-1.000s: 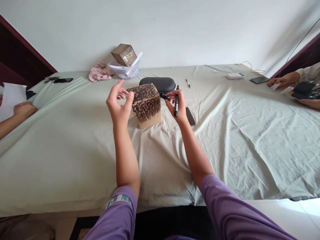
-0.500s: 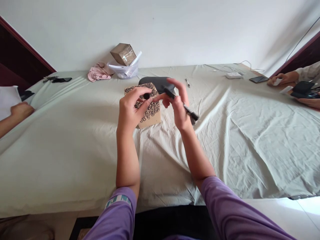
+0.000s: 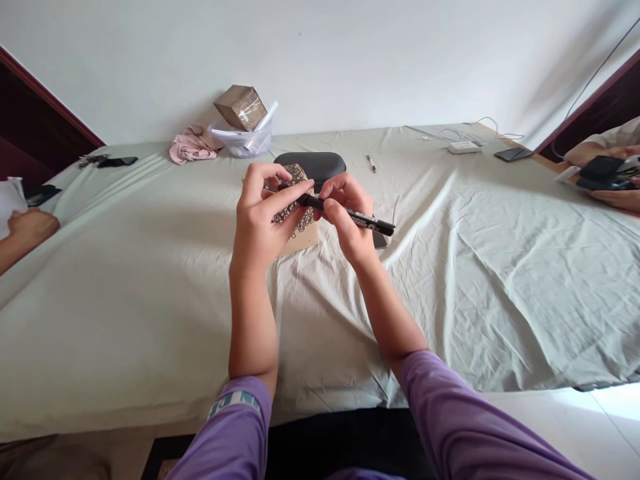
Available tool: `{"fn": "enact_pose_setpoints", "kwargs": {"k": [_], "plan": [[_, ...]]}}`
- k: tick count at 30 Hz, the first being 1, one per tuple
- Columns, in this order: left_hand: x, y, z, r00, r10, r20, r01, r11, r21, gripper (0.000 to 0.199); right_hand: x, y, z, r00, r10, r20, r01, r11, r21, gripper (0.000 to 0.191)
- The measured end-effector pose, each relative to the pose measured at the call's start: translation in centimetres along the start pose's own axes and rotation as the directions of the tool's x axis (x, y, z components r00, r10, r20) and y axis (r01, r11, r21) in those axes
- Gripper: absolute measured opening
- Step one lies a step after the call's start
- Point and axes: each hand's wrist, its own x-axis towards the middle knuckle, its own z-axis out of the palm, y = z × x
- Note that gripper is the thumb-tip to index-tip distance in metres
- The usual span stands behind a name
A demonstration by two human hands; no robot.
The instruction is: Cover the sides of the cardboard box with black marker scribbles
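Observation:
A black marker [image 3: 356,215] slants between my two hands over the middle of the table. My right hand [image 3: 350,213] is closed round its barrel. At the marker's left end, the fingers of my left hand [image 3: 267,210] pinch the black cap; the cap and barrel meet end to end. Behind and below my hands lies a cardboard piece [image 3: 303,241] covered in black looped scribbles, partly hidden by my left hand. A dark grey oval case [image 3: 313,163] sits just beyond it. Beside my right wrist, a dark flat object [image 3: 380,241] shows in part.
A clear tub [image 3: 245,142] holding a brown box [image 3: 241,108] stands by the wall, beside a pink cloth [image 3: 194,145]. A small pen [image 3: 371,163], white adapter [image 3: 463,147] and phone [image 3: 513,154] lie farther right. Other people's hands are at both table ends.
My hands have come together. The marker has swung round in my right hand, and its left end now meets the cap in my left hand.

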Motion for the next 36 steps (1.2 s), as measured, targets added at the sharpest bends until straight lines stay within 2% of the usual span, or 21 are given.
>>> {"fn": "enact_pose_setpoints", "kwargs": {"k": [2,5,8,12,17,21,24,26,27,28,29,30,31,33,34,35,36], "plan": [[0.0,0.4,-0.1,0.999,-0.044,-0.008,0.043,0.998,-0.047,0.043,0.0,0.5,0.1,1.000,-0.004,-0.013,0.004,1.000,0.011,0.024],[-0.1,1.4,-0.1,0.982,-0.190,-0.014,0.187,0.974,-0.132,0.061,0.0,1.2,0.0,0.998,-0.011,-0.057,0.011,1.000,-0.008,0.029],[0.0,2.4,0.3,0.953,-0.303,-0.014,0.298,0.943,-0.151,0.061,-0.1,1.7,0.1,0.996,-0.015,-0.086,0.010,0.998,-0.064,0.037],[0.0,2.7,1.2,0.946,-0.325,0.013,0.322,0.929,-0.180,0.059,-0.4,2.4,0.7,0.997,0.020,-0.076,-0.030,0.991,-0.131,0.046],[-0.2,1.6,2.0,0.950,-0.313,-0.009,0.298,0.913,-0.278,0.051,-1.3,3.1,2.6,0.996,-0.007,-0.094,-0.007,0.989,-0.149,0.051],[-0.3,0.9,1.8,0.953,-0.302,0.013,0.290,0.899,-0.328,0.052,-1.6,3.3,3.1,0.998,-0.034,-0.057,0.021,0.979,-0.201,0.041],[-0.7,-0.9,0.5,0.946,-0.322,-0.043,0.303,0.923,-0.236,0.060,-0.7,4.6,1.3,0.985,-0.047,-0.164,-0.002,0.958,-0.287,0.031],[-1.6,-3.3,-0.9,0.926,-0.363,-0.102,0.352,0.929,-0.110,0.064,0.2,6.4,-1.0,0.972,-0.056,-0.228,-0.037,0.923,-0.384,0.028],[-2.3,-4.8,-1.7,0.910,-0.399,-0.108,0.396,0.917,-0.051,0.069,0.5,7.5,-2.4,0.979,-0.024,-0.202,-0.071,0.892,-0.446,0.027],[-3.2,-6.3,-2.4,0.889,-0.450,-0.083,0.451,0.892,0.001,0.077,0.6,8.8,-3.9,0.989,0.060,-0.138,-0.124,0.848,-0.515,0.025],[-4.0,-7.8,-3.0,0.858,-0.511,-0.055,0.513,0.857,0.041,0.088,0.6,10.0,-5.4,0.983,0.165,-0.082,-0.182,0.781,-0.597,0.019],[-4.8,-9.2,-3.5,0.809,-0.588,-0.015,0.587,0.806,0.072,0.102,0.4,11.3,-6.8,0.956,0.294,-0.024,-0.227,0.684,-0.693,0.012],[-5.6,-10.3,-3.8,0.730,-0.682,0.042,0.675,0.729,0.112,0.116,0.0,12.4,-8.0,0.904,0.427,0.020,-0.251,0.568,-0.784,0.015],[-6.6,-11.8,-3.8,0.563,-0.810,0.163,0.789,0.585,0.187,0.140,-1.0,14.3,-9.8,0.826,0.560,0.066,-0.266,0.490,-0.830,0.034],[-6.9,-12.2,-3.5,0.506,-0.836,0.213,0.813,0.545,0.206,0.148,-1.5,15.0,-10.4,0.793,0.604,0.081,-0.266,0.462,-0.846,0.041],[-7.1,-12.4,-3.0,0.483,-0.836,0.259,0.821,0.536,0.198,0.153,-2.0,15.5,-10.8,0.771,0.630,0.092,-0.261,0.445,-0.857,0.045],[-7.2,-12.4,-2.5,0.494,-0.817,0.299,0.817,0.553,0.160,0.155,-2.4,15.9,-11.1,0.758,0.645,0.100,-0.247,0.425,-0.871,0.048]]}}
